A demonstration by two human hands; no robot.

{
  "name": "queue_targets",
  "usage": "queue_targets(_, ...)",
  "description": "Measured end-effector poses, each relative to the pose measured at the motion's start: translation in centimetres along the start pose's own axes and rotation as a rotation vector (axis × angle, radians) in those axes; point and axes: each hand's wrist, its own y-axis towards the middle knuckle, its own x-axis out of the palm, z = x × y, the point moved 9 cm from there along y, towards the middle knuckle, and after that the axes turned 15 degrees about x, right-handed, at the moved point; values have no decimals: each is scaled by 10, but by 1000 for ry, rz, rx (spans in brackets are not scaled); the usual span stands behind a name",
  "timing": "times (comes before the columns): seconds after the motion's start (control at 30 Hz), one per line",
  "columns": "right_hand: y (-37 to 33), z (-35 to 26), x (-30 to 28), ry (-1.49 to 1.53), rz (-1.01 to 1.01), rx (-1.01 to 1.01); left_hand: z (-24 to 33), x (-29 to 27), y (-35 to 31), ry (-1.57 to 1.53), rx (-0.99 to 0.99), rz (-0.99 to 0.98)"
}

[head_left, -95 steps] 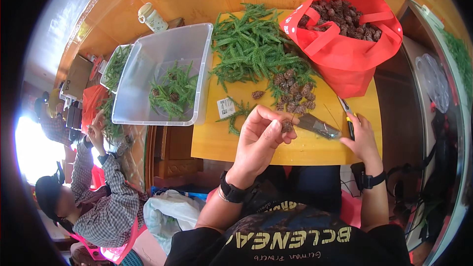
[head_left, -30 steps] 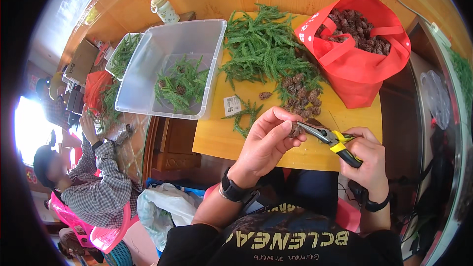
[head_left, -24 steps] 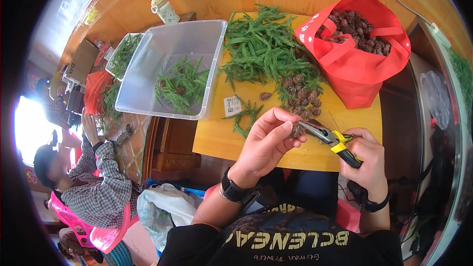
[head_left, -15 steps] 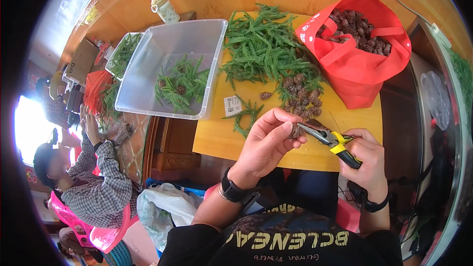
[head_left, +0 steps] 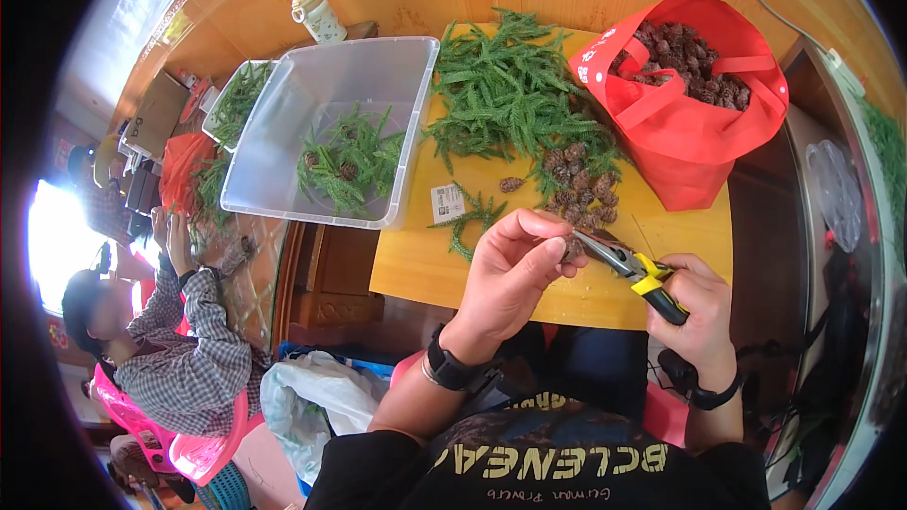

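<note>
Between the thumb and fingers of my left hand (head_left: 515, 269) is a small brown pine cone (head_left: 573, 247), mostly covered by the fingertips. My right hand (head_left: 697, 307) is wrapped round the yellow-and-black handles of a pair of pliers (head_left: 631, 267). The jaws point left and meet the cone at my left fingertips; whether they grip a wire there is too small to tell. Just beyond lies a pile of loose pine cones (head_left: 581, 191), with a single cone (head_left: 511, 184) apart from it. A small green sprig (head_left: 470, 223) rests beside a white label (head_left: 448, 204).
Green artificial branches (head_left: 510, 85) heap at the yellow table's (head_left: 416, 269) far side. A red bag (head_left: 694, 146) full of pine cones stands far right. To the left is a clear plastic bin (head_left: 274, 170) holding decorated sprigs. Another person (head_left: 189, 359) in checked sleeves works at far left.
My left hand and the pine cone have turned slightly, so less of the cone shows. My right hand with the pliers has shifted a little left.
</note>
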Motion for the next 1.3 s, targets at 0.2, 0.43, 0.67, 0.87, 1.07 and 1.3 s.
queue_targets(0.2, -5, 4, 7, 117, 38, 80, 53, 40, -8, 1120, 799, -352)
queue_targets(0.43, -4, 10, 6, 172, 27, 101, 15, 12, 2, 368, 41, -86)
queue_targets(0.67, -7, 15, 11, 199, 10, 150, 17, 10, 3, 503, 148, -111)
queue_targets(0.87, -10, 19, 14, 259, -35, 227, 44, 24, 1, 787, 593, -200)
queue_targets(1.07, -14, 28, 21, 292, -135, 349, 56, 57, -15, 1315, 962, -398)
queue_targets(1.3, -19, 45, 5, 258, -175, 384, 37, -1, 1, 784, 486, -34)
